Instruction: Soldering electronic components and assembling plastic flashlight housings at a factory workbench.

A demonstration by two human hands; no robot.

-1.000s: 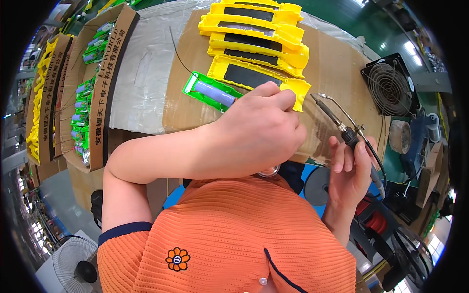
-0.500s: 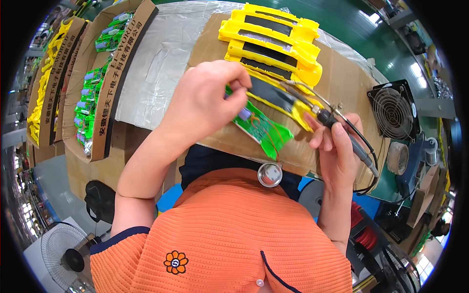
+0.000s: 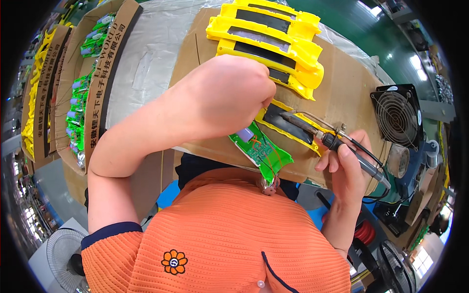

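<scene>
My right hand [image 3: 349, 163] is closed around a soldering iron [image 3: 361, 163] with a thin metal tube along its shaft. The iron's tip points left, above the black strip of a yellow plastic shell [image 3: 288, 128]. My left hand [image 3: 237, 88] is closed, back upward, at the far left end of that shell. Its fingertips are hidden, and what they hold cannot be made out. Close below it, a green plastic housing [image 3: 276, 161] carries a circuit board and thin wires. At the housing's near end, a small round silver part [image 3: 268, 186] hangs by the table edge.
More yellow shells [image 3: 266, 31] with dark strips stand in a row on the cardboard-covered table [image 3: 188, 53]. At left, a carton [image 3: 105, 83] holds several green housings, beside another carton [image 3: 46, 102] of yellow parts. A black fan [image 3: 395, 115] stands at right.
My left hand has moved right and turned, so its fingers no longer show. The iron has shifted slightly right and nearer to me. The silver part has tilted at the table edge.
</scene>
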